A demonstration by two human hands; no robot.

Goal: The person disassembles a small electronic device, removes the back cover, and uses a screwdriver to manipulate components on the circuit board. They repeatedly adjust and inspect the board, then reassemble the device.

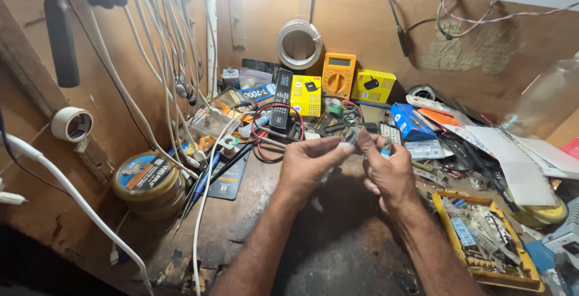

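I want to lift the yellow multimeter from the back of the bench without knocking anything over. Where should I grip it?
Probably best to grip the multimeter by its two long side edges, near the top, coming from above and in front. It leans upright against the back wall, its top clear, while a yellow box and clutter crowd its lower part.

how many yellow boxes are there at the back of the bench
2. One yellow box stands left of the orange multimeter; the other yellow box sits right of it, against the back board. More may be hidden under the clutter.
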